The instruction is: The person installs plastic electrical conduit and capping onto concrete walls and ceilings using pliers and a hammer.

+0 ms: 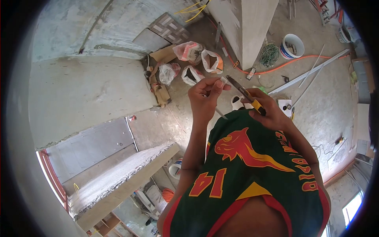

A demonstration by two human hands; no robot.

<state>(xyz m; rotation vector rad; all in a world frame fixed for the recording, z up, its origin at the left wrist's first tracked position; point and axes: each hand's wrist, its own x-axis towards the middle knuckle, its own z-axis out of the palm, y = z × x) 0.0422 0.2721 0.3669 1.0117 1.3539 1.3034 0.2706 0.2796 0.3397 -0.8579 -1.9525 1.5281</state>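
My left hand (pixel 203 98) is closed, with a small whitish piece (pixel 224 80) pinched between thumb and fingers. A thin pale rod (pixel 220 113) sticks out below this hand; whether it joins the piece is hidden by the palm. In my right hand (pixel 268 110) are pliers (pixel 241 89) with a long dark metal head and yellow-and-black grips. Their tip points up and left, close beside the whitish piece. A small gap seems to lie between them. Both hands are raised in front of my chest, above the floor.
Open sacks (pixel 212 62) and torn cardboard (pixel 161 94) lie by the wall. Ahead stands a concrete column (pixel 252 35), with an orange hose (pixel 272 71) across the floor. A white bucket (pixel 292 46), coiled green wire (pixel 269 55) and long metal profiles (pixel 312 70) are to the right.
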